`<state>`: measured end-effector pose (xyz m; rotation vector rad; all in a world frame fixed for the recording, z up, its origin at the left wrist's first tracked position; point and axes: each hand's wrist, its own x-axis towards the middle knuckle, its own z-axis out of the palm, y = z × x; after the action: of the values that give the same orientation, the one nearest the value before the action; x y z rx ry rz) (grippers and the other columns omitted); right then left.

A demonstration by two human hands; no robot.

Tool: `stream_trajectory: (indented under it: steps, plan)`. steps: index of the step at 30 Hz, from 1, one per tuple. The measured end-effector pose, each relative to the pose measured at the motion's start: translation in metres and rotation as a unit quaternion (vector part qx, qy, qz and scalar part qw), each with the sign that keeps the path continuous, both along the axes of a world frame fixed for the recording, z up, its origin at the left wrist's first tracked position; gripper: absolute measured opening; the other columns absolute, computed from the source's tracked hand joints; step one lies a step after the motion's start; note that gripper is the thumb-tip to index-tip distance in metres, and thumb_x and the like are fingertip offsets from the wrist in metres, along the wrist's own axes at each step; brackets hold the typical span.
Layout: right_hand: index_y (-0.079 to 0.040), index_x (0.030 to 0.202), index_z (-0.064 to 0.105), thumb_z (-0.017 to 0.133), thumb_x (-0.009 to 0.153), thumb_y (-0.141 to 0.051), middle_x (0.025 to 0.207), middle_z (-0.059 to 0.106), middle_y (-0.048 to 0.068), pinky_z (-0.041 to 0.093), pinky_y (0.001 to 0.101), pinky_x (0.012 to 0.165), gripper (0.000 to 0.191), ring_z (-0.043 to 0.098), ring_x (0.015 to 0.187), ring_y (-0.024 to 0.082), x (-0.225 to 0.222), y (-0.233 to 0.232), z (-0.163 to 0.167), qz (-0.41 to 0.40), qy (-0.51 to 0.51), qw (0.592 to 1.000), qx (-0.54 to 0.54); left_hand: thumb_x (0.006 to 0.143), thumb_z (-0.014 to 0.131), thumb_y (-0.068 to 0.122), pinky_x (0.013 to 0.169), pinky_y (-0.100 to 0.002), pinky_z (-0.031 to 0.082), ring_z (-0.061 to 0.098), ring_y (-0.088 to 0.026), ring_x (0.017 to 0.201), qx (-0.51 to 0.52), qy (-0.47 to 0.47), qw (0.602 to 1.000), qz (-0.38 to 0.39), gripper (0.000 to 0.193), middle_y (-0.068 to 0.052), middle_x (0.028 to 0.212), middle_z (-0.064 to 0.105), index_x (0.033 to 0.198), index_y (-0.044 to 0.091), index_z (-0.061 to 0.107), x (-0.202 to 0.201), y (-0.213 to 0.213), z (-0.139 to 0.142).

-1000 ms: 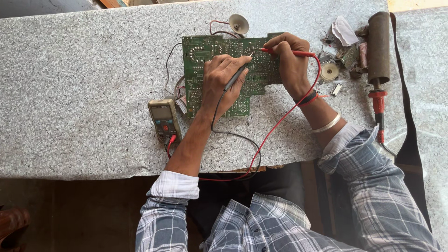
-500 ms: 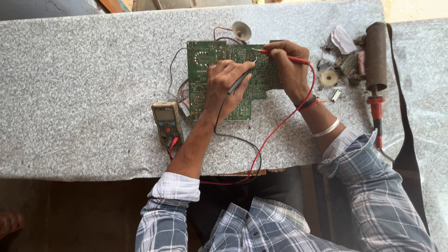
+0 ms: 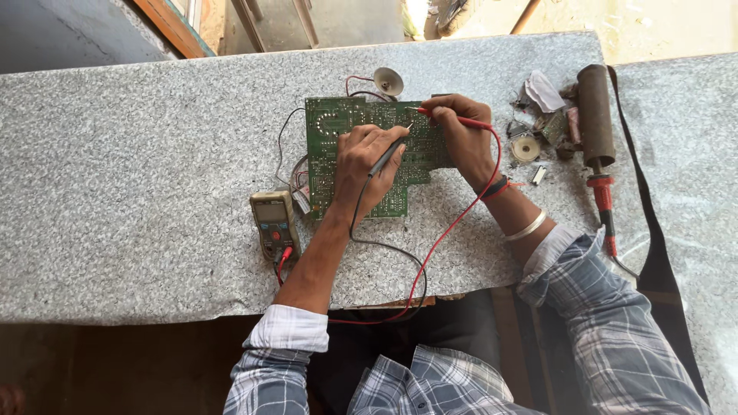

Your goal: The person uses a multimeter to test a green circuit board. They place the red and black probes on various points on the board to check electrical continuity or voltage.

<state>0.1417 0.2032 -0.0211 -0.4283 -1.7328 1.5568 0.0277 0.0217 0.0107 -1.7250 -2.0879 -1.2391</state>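
Observation:
A green circuit board lies solder side up on a grey speckled stone slab. My left hand rests on the board and holds a black test probe, tip pointing up toward the board's middle. My right hand holds a red test probe, its tip touching the board close to the black one. Red and black leads loop over the slab's front edge to a small yellow multimeter lying left of the board.
A small round speaker on wires sits behind the board. At the right lie scrap parts, a brown tube, a red-handled tool and a black strap. Wooden frame pieces stand beyond the slab.
The view has drifted, so the board sits lower in the picture. Both hands keep their probes on the board; the tips have shifted only slightly.

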Motion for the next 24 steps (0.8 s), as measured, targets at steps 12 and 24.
stream_trajectory:
  steps: [12, 24]
  plan:
    - [0.004, 0.109, 0.077, 0.058, 0.097, -0.005, 0.097, 0.078, 0.01, 0.055, 0.0249, 0.08, 0.024, 0.067, 0.086, 0.01, 0.004, 0.0, 0.005, 0.002, -0.022, 0.999, 0.044, 0.1, 0.071, 0.023, 0.092, -0.038, 0.042, 0.064, -0.019, 0.106, 0.002, -0.001, 1.0, 0.0, 0.024, 0.0, 0.103, 0.077, 0.123, 0.014, 0.073, -0.001, 0.003, -0.005]
    - [0.003, 0.109, 0.076, 0.056, 0.097, -0.007, 0.097, 0.078, 0.009, 0.056, 0.0252, 0.08, 0.025, 0.067, 0.086, 0.01, 0.005, 0.0, 0.009, 0.01, -0.034, 0.998, 0.048, 0.101, 0.07, 0.022, 0.094, -0.039, 0.042, 0.065, -0.021, 0.106, 0.004, -0.003, 1.0, -0.008, 0.025, -0.002, 0.104, 0.076, 0.124, 0.012, 0.072, 0.001, 0.0, 0.004]
